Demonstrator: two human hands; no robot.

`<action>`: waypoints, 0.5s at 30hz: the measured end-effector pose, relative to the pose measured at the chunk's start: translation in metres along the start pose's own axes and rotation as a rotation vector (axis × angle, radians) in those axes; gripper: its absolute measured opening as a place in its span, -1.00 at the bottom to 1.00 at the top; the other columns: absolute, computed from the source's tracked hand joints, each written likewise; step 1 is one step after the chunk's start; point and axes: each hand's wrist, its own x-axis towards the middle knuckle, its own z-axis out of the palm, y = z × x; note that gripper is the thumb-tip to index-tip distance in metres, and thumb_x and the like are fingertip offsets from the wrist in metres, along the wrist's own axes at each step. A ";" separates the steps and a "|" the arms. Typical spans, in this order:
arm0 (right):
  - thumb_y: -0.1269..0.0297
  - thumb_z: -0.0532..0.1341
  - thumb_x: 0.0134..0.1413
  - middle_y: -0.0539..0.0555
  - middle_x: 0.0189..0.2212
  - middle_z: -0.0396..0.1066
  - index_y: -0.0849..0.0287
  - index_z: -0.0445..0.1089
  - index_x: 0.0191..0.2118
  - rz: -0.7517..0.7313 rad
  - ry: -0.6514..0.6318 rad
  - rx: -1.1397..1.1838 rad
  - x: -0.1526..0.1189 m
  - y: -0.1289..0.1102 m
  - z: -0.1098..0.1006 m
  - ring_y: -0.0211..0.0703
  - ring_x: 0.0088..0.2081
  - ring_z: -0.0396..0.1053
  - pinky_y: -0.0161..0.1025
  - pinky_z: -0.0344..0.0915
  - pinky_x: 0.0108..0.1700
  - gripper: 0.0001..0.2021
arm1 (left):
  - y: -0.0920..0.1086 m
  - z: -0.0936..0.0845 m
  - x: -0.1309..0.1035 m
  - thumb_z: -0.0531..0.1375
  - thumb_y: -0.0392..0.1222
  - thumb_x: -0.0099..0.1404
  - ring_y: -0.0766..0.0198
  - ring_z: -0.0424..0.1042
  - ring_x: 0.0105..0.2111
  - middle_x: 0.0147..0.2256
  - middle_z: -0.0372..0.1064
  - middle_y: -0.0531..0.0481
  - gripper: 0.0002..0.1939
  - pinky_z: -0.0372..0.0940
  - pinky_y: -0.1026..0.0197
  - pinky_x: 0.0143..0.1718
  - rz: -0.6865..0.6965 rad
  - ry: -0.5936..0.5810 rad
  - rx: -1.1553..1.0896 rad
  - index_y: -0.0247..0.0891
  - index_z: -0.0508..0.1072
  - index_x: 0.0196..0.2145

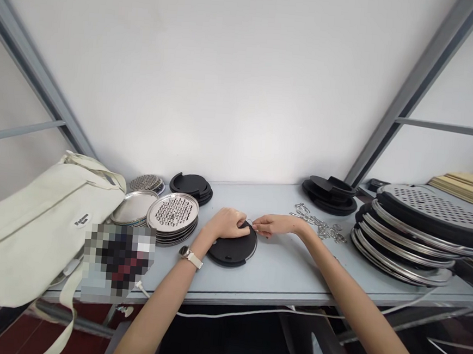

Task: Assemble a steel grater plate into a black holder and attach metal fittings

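Note:
A round black disc (232,248) with a thin metal rim lies on the grey table (270,264). My left hand (228,223) is closed over its upper edge, thumb and fingers gripping it. My right hand (272,225) pinches at the disc's upper right edge, by a small thin metal piece that is too small to make out clearly. Right of that hand is a loose pile of small metal clips (323,227).
At left are stacked perforated metal discs (174,213), plain metal discs (135,206), black discs (190,185) and a cream bag (44,222). At right stand black discs (329,198) and a tall mixed stack (416,235). A white cable (250,312) runs along the front edge.

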 end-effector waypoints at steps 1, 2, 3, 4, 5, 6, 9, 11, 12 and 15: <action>0.05 -0.06 0.16 -0.05 -0.59 0.19 0.18 0.12 -0.55 -0.001 0.000 0.001 0.000 0.000 0.000 -0.30 -0.50 0.17 -0.29 0.16 -0.32 -0.63 | 0.000 0.000 0.000 0.12 -0.09 0.10 0.36 0.12 -0.63 -0.65 0.22 0.08 -0.75 -0.11 0.28 -0.55 -0.002 -0.007 0.003 -0.26 0.24 -0.62; 0.05 -0.06 0.16 -0.05 -0.59 0.19 0.18 0.12 -0.55 -0.002 -0.001 0.004 0.000 0.000 0.000 -0.30 -0.50 0.17 -0.29 0.16 -0.32 -0.63 | 0.001 0.000 0.000 0.12 -0.09 0.10 0.36 0.12 -0.63 -0.65 0.23 0.08 -0.75 -0.11 0.27 -0.55 -0.006 -0.014 0.005 -0.26 0.25 -0.62; 0.05 -0.06 0.16 -0.06 -0.59 0.18 0.18 0.12 -0.55 -0.003 -0.002 0.008 0.000 -0.001 0.000 -0.30 -0.50 0.17 -0.29 0.16 -0.32 -0.63 | 0.001 0.000 0.000 0.12 -0.09 0.10 0.35 0.13 -0.63 -0.65 0.23 0.07 -0.75 -0.11 0.27 -0.56 -0.010 -0.020 0.007 -0.26 0.25 -0.62; 0.06 -0.06 0.16 -0.06 -0.59 0.18 0.18 0.12 -0.55 -0.004 -0.004 0.012 -0.001 -0.002 0.000 -0.31 -0.50 0.17 -0.30 0.16 -0.32 -0.64 | 0.001 -0.001 0.000 0.13 -0.09 0.10 0.35 0.13 -0.63 -0.65 0.23 0.07 -0.76 -0.11 0.27 -0.56 -0.015 -0.024 0.009 -0.26 0.26 -0.62; 0.06 -0.06 0.15 -0.06 -0.59 0.17 0.18 0.12 -0.55 -0.005 -0.005 0.013 -0.001 -0.002 0.000 -0.31 -0.51 0.17 -0.30 0.15 -0.32 -0.64 | 0.001 -0.001 0.000 0.13 -0.10 0.10 0.35 0.14 -0.63 -0.65 0.23 0.07 -0.76 -0.11 0.26 -0.56 -0.017 -0.028 0.009 -0.26 0.27 -0.62; 0.06 -0.06 0.15 -0.06 -0.59 0.17 0.18 0.12 -0.55 -0.005 -0.006 0.011 -0.001 -0.003 0.000 -0.31 -0.51 0.17 -0.30 0.15 -0.33 -0.64 | 0.001 -0.001 0.000 0.13 -0.10 0.10 0.35 0.14 -0.63 -0.65 0.23 0.08 -0.76 -0.11 0.26 -0.56 -0.019 -0.028 0.008 -0.26 0.27 -0.62; 0.04 -0.05 0.15 -0.06 -0.59 0.18 0.18 0.12 -0.55 -0.001 -0.004 -0.003 -0.003 -0.005 -0.001 -0.31 -0.51 0.17 -0.30 0.15 -0.33 -0.63 | 0.001 -0.001 0.000 0.13 -0.10 0.09 0.36 0.12 -0.64 -0.66 0.21 0.09 -0.76 -0.10 0.26 -0.56 -0.014 -0.013 0.000 -0.25 0.25 -0.63; 0.04 -0.06 0.15 -0.05 -0.59 0.19 0.18 0.12 -0.55 -0.003 -0.006 -0.009 -0.003 -0.006 -0.002 -0.31 -0.51 0.17 -0.30 0.15 -0.33 -0.63 | 0.001 0.000 0.000 0.13 -0.10 0.09 0.37 0.10 -0.64 -0.67 0.19 0.09 -0.75 -0.10 0.27 -0.56 -0.010 0.001 -0.009 -0.25 0.23 -0.65; 0.04 -0.06 0.15 -0.06 -0.59 0.19 0.18 0.12 -0.54 -0.005 -0.010 -0.008 -0.003 -0.006 -0.002 -0.31 -0.51 0.16 -0.30 0.15 -0.33 -0.63 | 0.000 0.000 -0.001 0.13 -0.10 0.09 0.37 0.09 -0.65 -0.67 0.18 0.09 -0.74 -0.10 0.27 -0.56 -0.011 0.005 -0.013 -0.25 0.22 -0.65; 0.05 -0.07 0.16 -0.06 -0.58 0.18 0.18 0.13 -0.53 -0.007 -0.016 -0.019 -0.004 -0.006 -0.002 -0.31 -0.51 0.16 -0.31 0.14 -0.34 -0.64 | 0.001 0.001 -0.001 0.13 -0.08 0.08 0.37 0.09 -0.65 -0.68 0.17 0.09 -0.73 -0.09 0.27 -0.56 -0.021 0.003 -0.023 -0.25 0.21 -0.66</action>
